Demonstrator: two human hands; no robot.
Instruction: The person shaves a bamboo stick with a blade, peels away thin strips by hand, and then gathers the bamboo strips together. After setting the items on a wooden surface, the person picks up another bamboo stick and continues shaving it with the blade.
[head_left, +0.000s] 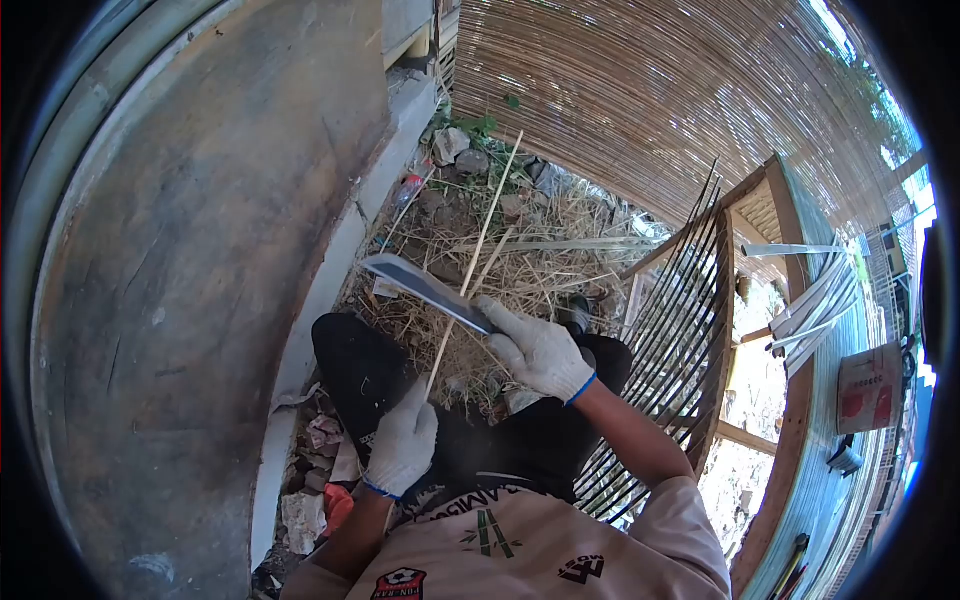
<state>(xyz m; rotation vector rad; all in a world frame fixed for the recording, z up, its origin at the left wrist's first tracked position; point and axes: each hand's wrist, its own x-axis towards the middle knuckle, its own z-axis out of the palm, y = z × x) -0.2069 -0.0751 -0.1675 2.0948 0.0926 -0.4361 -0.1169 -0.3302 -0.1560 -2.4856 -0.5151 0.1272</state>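
My left hand (403, 442), in a white work glove with a blue cuff, is closed around the lower end of a long, thin bamboo strip (489, 225). The strip slants up and away over the ground. My right hand (541, 352), gloved the same way, grips a machete (420, 285) whose broad dark blade has a pale edge and points to the left. The blade crosses the strip partway along its length and overlaps it in this view. The machete's handle is mostly hidden inside the right glove.
Dry shavings (540, 275) litter the ground between my knees. A concrete wall (200, 250) rises on the left, a bamboo screen (640, 90) at the back. Slender rods (665, 330) lean against a wooden frame (790, 270) on the right, with pale strips (820, 300) and a cardboard box (868, 388) beyond.
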